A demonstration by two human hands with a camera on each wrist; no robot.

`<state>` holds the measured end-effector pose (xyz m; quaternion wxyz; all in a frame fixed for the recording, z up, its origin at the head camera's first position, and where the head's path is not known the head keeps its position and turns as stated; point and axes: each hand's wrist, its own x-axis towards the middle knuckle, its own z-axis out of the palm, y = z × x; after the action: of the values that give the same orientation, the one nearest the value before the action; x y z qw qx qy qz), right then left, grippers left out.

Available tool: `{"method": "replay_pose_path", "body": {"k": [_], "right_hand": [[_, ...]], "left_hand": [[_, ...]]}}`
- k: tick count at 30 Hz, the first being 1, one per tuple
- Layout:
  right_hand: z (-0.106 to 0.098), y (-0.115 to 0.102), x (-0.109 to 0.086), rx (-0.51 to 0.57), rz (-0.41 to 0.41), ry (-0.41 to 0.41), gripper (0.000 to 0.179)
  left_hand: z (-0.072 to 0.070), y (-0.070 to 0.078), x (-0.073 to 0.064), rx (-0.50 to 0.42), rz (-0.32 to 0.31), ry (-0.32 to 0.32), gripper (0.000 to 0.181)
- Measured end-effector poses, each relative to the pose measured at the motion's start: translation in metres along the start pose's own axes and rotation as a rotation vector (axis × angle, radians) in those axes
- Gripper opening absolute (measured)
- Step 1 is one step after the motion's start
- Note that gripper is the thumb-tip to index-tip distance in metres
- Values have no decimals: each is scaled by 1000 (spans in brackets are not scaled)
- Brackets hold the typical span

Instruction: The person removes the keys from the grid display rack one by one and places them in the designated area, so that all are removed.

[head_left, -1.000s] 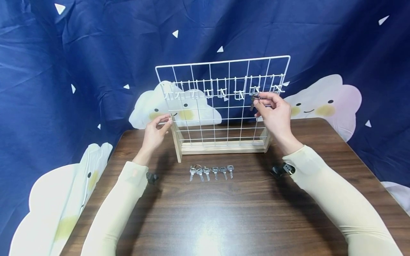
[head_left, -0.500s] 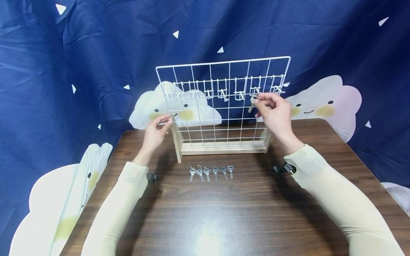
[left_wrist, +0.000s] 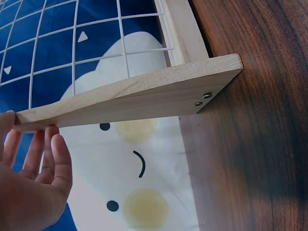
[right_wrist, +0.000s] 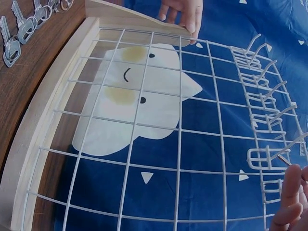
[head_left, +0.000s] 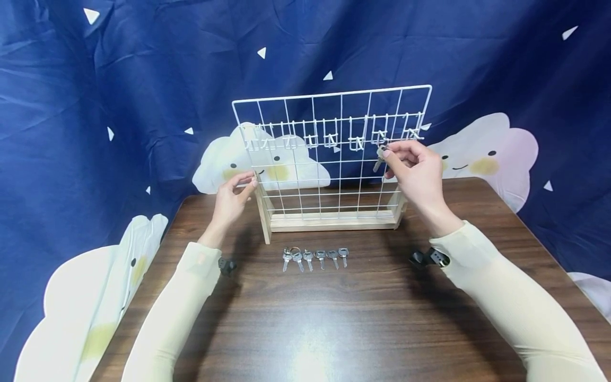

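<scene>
In the head view my right hand [head_left: 422, 178] pinches a silver key [head_left: 378, 163] by its ring end between thumb and fingers, blade hanging down. It is just below the white hooks [head_left: 356, 142] on the right part of a wire grid rack [head_left: 341, 94]. Whether the key touches a hook I cannot tell. My left hand [head_left: 229, 201] grips the upper end of the rack's wooden side [left_wrist: 144, 98], thumb on one face and fingers on the other. The right wrist view shows only part of the right hand [right_wrist: 291, 197], and the key is mostly hidden there.
Several keys [head_left: 321, 257] lie in a row on the dark wooden table [head_left: 267, 318], in front of the rack's wooden base [head_left: 331, 225]. Several hooks line the upper grid. A blue curtain [head_left: 296, 32] with cloud prints hangs close behind.
My right hand has shifted slightly right and down, drawing back a little from the hooks with the key. More of the key shows now. The left hand has stayed put.
</scene>
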<state>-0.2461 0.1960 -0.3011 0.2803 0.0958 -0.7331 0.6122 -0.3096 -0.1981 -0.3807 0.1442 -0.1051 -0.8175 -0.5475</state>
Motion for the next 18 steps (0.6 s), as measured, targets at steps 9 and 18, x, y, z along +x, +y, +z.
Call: {"method": "replay_pose_path", "body": {"k": [9, 18], "right_hand": [[-8, -8, -8, 11, -44, 1, 16], [-10, -16, -13, 2, -48, -18, 14]], "left_hand": [[-1, 4, -1, -6, -3, -1, 42], [-1, 12, -4, -20, -29, -11, 41]]}}
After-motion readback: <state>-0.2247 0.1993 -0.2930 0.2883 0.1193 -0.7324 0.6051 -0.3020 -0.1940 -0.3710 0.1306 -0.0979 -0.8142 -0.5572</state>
